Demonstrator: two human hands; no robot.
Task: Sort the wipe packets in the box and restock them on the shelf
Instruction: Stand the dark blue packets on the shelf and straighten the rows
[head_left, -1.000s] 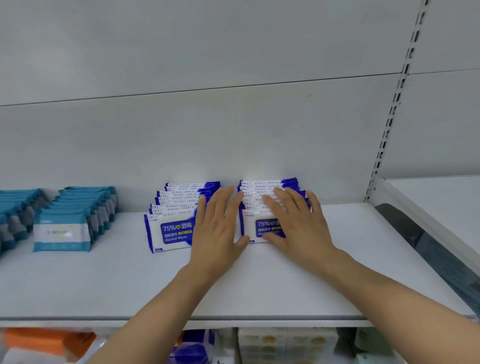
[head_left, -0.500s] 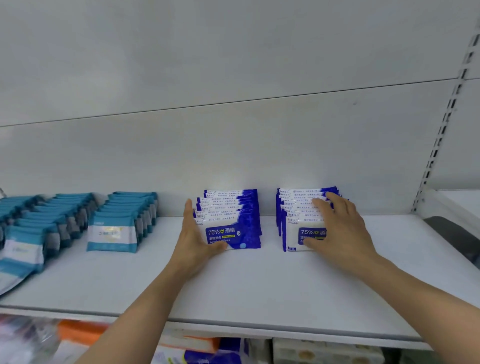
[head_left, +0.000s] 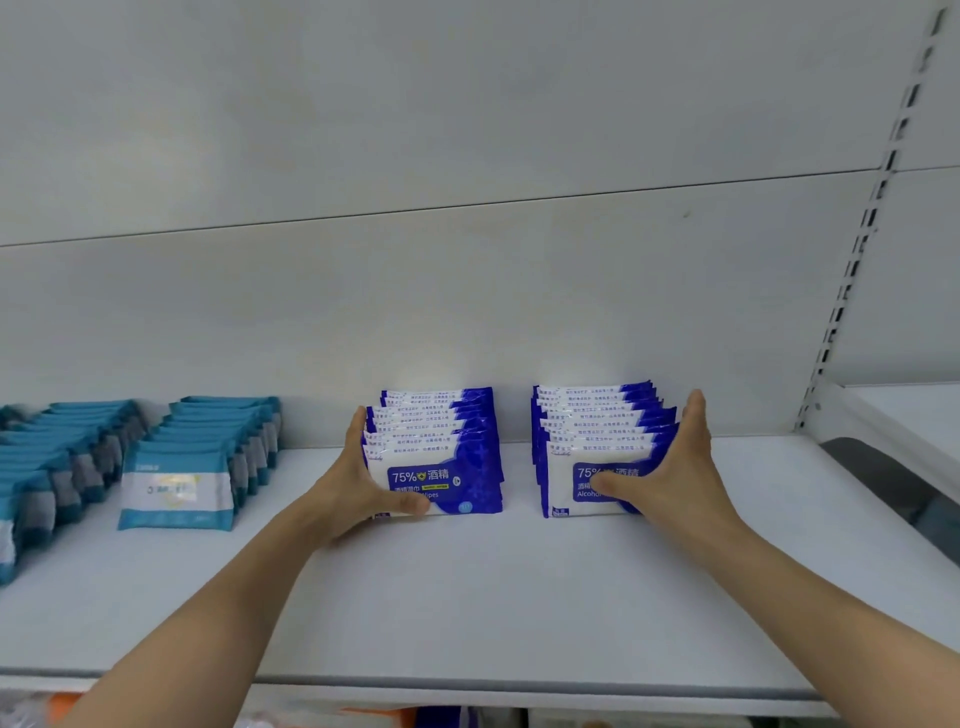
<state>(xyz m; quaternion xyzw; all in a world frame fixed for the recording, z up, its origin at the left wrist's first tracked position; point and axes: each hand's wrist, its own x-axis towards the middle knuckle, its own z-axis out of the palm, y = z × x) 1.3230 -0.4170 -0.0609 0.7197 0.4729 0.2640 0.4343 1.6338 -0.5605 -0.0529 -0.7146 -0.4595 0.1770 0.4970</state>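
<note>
Nearest to me, both forearms reach over the front lip of the flat white metal shelf (head_left: 467, 597). My left hand (head_left: 358, 483) clasps the left side of the left row of blue-and-white alcohol wipe packets (head_left: 441, 457); its grip is clamped on that row, fingers along the side edges, thumb across the front packet. My right hand (head_left: 670, 478) clasps the right side of the right row of blue-and-white alcohol wipe packets (head_left: 597, 452) the same way, mirrored. The two rows stand apart at mid-shelf, running back toward the rear panel. Further left, rows of teal-and-white wipe packets (head_left: 182, 467) stand on the same shelf. At far right is a slotted metal upright (head_left: 857, 260).
</note>
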